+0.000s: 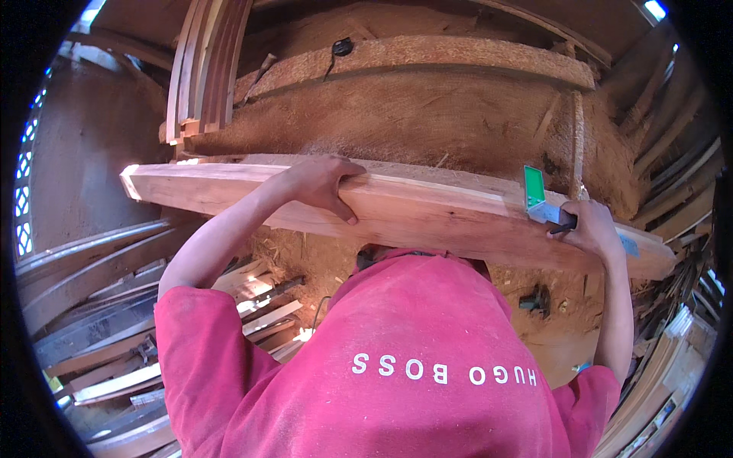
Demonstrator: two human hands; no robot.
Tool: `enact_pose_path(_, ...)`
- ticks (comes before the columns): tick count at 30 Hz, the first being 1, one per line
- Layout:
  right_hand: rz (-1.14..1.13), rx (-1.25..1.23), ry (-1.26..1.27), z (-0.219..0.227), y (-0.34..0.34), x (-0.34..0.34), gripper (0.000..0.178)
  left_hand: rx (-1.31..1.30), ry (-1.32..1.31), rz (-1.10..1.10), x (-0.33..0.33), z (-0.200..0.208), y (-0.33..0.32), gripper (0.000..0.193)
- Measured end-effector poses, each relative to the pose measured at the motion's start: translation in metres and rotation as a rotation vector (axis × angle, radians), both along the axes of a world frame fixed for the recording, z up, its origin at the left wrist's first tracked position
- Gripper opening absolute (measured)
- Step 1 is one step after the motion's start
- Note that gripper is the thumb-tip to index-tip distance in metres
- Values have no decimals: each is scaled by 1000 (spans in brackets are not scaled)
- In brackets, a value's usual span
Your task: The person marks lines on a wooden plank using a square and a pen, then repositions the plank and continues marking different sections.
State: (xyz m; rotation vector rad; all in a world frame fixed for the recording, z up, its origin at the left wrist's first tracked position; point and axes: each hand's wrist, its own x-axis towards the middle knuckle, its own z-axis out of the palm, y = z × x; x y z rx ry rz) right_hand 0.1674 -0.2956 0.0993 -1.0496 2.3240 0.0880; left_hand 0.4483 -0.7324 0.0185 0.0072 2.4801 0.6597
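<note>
A long, thick wooden beam spans the view in front of my chest. My left hand grips it left of the middle, fingers over the far top edge and thumb spread on the near face. Farther right, my right hand is closed on a try square with a green stock. Its bluish metal blade lies against the beam and shows again past the hand. A short dark stick-like thing pokes out between these fingers; its kind is unclear.
Behind the beam lies a rough plank on sawdust, with a black tape measure on it. Stacked narrow boards stand at far left. Timber offcuts crowd the lower left, and more boards the right. A dark tool lies on the ground.
</note>
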Motion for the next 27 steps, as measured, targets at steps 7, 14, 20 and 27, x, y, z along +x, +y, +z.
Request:
enact_pose_path(7, -37, -57, 4, -24, 7, 6, 37, 239, -140, 46, -22, -30, -9, 96)
enact_pose_path(14, -99, -64, 181, -44, 19, 11, 48, 248, -61, 98, -25, -37, -14, 81)
enact_pose_path(20, -161, -137, 134, -62, 52, 15, 53, 17, 295, 115, -4, -47, 11, 60)
enact_pose_path(27, -404, -543, 560, -71, 56, 76, 62, -68, 375, 147, 5, -46, 16, 38)
